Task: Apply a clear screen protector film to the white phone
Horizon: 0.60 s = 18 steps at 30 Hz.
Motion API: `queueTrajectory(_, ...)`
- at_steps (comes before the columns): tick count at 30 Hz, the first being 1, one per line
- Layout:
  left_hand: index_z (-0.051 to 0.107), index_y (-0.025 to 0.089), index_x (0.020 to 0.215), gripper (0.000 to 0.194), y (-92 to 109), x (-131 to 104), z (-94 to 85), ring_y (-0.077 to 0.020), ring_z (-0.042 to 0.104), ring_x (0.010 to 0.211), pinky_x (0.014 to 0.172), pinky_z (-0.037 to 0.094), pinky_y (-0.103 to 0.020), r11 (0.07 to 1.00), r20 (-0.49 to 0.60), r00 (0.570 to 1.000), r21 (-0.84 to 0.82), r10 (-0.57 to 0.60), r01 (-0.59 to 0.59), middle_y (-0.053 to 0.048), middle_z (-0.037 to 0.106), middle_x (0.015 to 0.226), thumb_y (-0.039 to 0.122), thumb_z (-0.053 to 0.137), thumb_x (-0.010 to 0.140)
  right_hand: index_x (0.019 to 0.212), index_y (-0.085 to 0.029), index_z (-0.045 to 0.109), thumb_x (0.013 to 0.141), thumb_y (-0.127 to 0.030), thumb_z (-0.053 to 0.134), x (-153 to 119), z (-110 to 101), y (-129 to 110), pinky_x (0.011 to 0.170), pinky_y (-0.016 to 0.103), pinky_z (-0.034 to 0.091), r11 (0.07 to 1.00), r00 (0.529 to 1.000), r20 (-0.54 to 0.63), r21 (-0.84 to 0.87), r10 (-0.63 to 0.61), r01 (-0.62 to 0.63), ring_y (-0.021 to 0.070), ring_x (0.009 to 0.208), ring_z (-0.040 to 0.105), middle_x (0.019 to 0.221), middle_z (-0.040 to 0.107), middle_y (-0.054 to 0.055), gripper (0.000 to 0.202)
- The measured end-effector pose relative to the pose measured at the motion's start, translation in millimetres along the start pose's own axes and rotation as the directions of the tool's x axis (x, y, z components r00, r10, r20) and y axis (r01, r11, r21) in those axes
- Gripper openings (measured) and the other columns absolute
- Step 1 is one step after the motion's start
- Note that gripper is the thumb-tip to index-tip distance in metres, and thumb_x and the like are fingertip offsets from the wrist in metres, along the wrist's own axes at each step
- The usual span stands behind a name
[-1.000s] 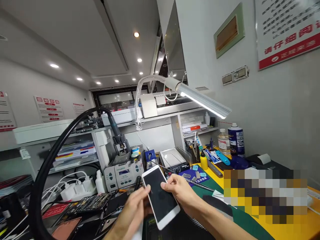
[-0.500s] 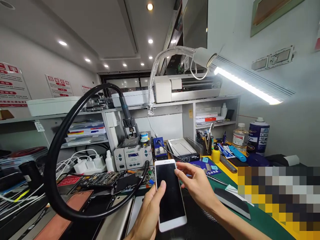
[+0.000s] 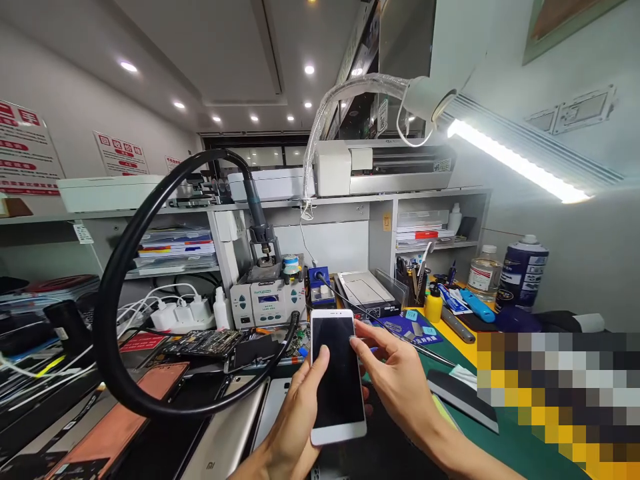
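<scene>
A white-framed smartphone [image 3: 340, 380] with a dark screen is held upright above the bench, its face towards me. My left hand [image 3: 299, 407] is closed around its left side, the thumb lying on the glass and the other fingers hidden behind. At the upper right edge, my right hand [image 3: 393, 367] grips the phone between thumb and fingers; some fingertips are hidden behind it. Below and left of my left hand lies a gold phone back cover [image 3: 225, 427].
A black hose [image 3: 103, 313] loops at the left from the hot air station [image 3: 267, 303]. Circuit boards [image 3: 207, 347] lie behind the phone covers. A lit lamp [image 3: 520, 163] hangs at upper right. A yellow bottle [image 3: 433, 305] and a spray can [image 3: 523, 273] stand on the right.
The phone is a little higher in view and stands straighter. My right hand stays at its upper right edge. The camera view has shifted slightly.
</scene>
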<state>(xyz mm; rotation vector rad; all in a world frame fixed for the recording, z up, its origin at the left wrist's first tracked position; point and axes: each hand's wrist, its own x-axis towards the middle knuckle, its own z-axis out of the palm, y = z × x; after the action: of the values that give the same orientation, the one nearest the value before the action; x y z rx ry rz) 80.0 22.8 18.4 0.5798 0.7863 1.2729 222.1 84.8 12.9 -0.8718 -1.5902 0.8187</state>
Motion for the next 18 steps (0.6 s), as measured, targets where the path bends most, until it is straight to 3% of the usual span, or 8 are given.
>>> queueTrajectory(4,0.058,0.022,0.127,0.048,1.0,4.1,-5.5,-0.0259,0.075,0.086,0.08,0.057,-0.041,1.0,0.012,1.0,0.014,-0.027,0.027,-0.01,0.076,0.101,0.047,0.066,0.088,0.116,-0.019,0.071,0.086,-0.045,0.065,-1.3,1.4,-1.6,0.067,0.033,0.053,0.999,0.999,-0.015,-0.008,0.046,-0.046,0.0218,0.075,0.065,0.096,0.071,0.008,0.041)
queueTrajectory(9,0.066,0.013,0.114,0.048,3.8,7.5,-7.4,-0.0259,0.073,0.08,0.082,0.058,-0.047,1.0,-0.006,1.0,0.014,0.0,0.001,-0.013,0.075,0.096,0.053,0.063,0.087,0.106,-0.017,0.071,0.083,-0.043,0.069,0.2,-0.4,-6.7,0.069,0.033,0.054,0.992,0.996,0.05,0.106,0.07,-0.075,0.021,0.076,0.066,0.095,0.071,0.009,0.035)
queueTrajectory(13,0.065,0.014,0.122,0.06,8.3,8.8,-9.4,-0.0246,0.071,0.082,0.085,0.056,-0.047,0.999,0.108,0.994,-0.034,0.018,-0.014,-0.012,0.075,0.094,0.063,0.051,0.09,0.1,-0.017,0.07,0.084,-0.043,0.069,-0.9,0.1,-10.1,0.073,0.033,0.054,0.992,0.996,0.078,0.115,0.033,-0.042,0.0221,0.084,0.066,0.096,0.071,0.009,0.03)
queueTrajectory(18,0.058,0.02,0.131,0.063,15.3,8.4,-9.0,-0.0243,0.071,0.08,0.083,0.056,-0.048,0.995,0.182,0.982,-0.093,0.045,-0.028,-0.012,0.074,0.104,0.067,0.043,0.092,0.096,-0.017,0.069,0.082,-0.045,0.072,-0.9,-1.8,-14.4,0.064,0.03,0.055,0.948,0.989,0.141,0.306,0.044,-0.086,0.0187,0.074,0.064,0.083,0.07,0.005,0.031)
